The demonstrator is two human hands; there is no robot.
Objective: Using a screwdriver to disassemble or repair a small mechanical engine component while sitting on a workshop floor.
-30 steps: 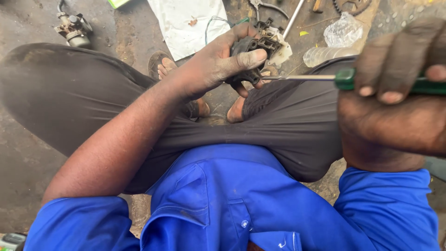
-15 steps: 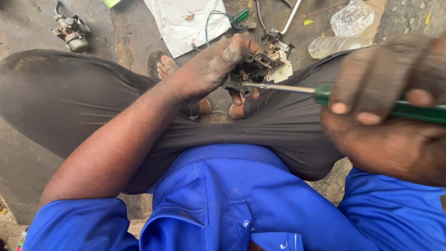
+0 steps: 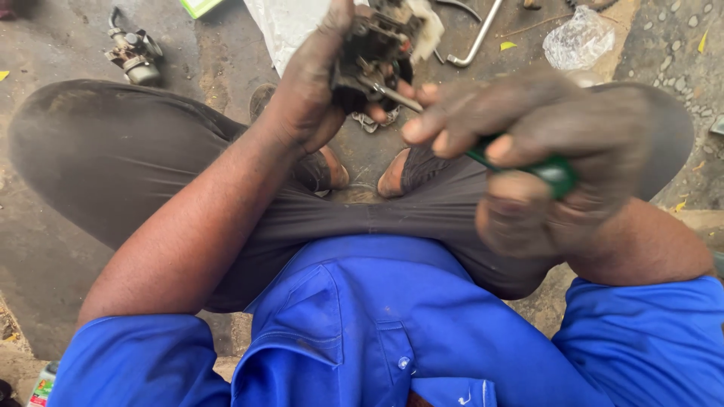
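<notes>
A person sits cross-legged on a dusty concrete floor (image 3: 45, 249), seen from above, and the small engine part (image 3: 373, 45) held up over the lap serves as the landmark here. Far to the left of that part, on the floor beyond the knee, lies a grimy metal fitting (image 3: 133, 54) with a short bent pipe. Closer to the part, at the top edge, a corner of something green (image 3: 197, 7) shows, and just left of the part and behind it lies a pale sheet (image 3: 283, 30) on the ground. The left hand (image 3: 309, 94) comes up from the lower left and is clamped on the engine part, fingers wrapped round its left side and underside, so the part sits raised near the top of the view, above the bare feet (image 3: 362, 169). A bit of white cloth or paper (image 3: 426, 30) clings to the part's right side. Just right of the part, the right hand (image 3: 528, 143) is closed tight on a green-handled screwdriver (image 3: 554, 172), whose thin metal shaft (image 3: 392, 94) runs leftward and meets the part's lower edge. The two hands are near each other but not touching. Behind and to the right of the part lie a bent metal rod (image 3: 477, 38) and a crumpled clear plastic bag (image 3: 577, 38). Below the part spread grey trousers (image 3: 151, 166) and a blue shirt (image 3: 362, 339).
</notes>
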